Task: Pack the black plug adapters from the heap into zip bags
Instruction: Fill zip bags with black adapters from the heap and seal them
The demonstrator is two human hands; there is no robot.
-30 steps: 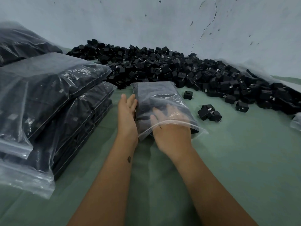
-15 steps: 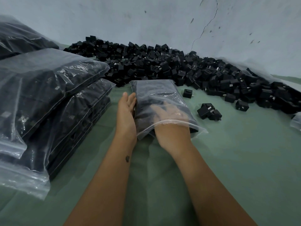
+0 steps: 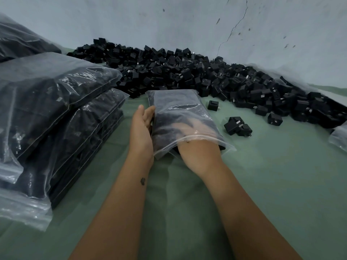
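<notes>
Room: pale cracked wall [image 3: 187, 25]; green cloth-covered tabletop [image 3: 262, 184].
Heap: hard, blocky black plug adapters [image 3: 187, 72] across the upper middle of the frame.
Zip bag: clear, glossy, crinkled zip bag [image 3: 178, 109] at centre, partly filled.
Left hand: my left hand [image 3: 141, 128], its grip spread flat, braces the bag's side.
Right hand: my right hand [image 3: 191, 139] is inside the mouth; I cannot tell its grip through the film.
Advice: I'd level the adapters flat before sealing.
Packed bags: filled bags [image 3: 56, 109] stacked at left.

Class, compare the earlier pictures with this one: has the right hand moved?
Yes. The right hand has slid deeper into the zip bag, toward the heap; less of it shows outside the bag's mouth.
</notes>
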